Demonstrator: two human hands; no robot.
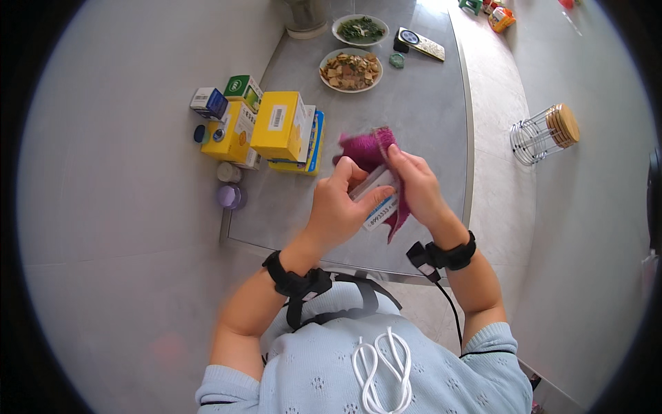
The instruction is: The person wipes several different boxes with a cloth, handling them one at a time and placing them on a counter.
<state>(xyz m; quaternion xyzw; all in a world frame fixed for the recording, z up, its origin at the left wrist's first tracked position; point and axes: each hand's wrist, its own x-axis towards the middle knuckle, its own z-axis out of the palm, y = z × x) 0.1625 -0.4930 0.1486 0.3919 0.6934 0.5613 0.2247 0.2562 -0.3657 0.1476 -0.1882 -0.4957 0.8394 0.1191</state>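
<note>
Above the grey table, my left hand point(339, 202) grips a small flat box or case point(380, 209) with a clear edge and a white and blue face that bears printing. A magenta cloth point(364, 150) is pinched in my right hand point(419, 183). Part of that cloth lies against the case's right side, and its lower corner hangs down below the case. My left thumb presses across the printed face. Fingers and cloth hide the rest of the case, so its exact kind is unclear.
Yellow cartons point(276, 127) and smaller boxes stand at the table's left edge, with a purple-lidded jar point(231, 196). Farther back are a plate of food point(351, 70), a bowl of greens in liquid point(360, 30) and a phone point(421, 44). Stacked stools point(545, 132) stand at right.
</note>
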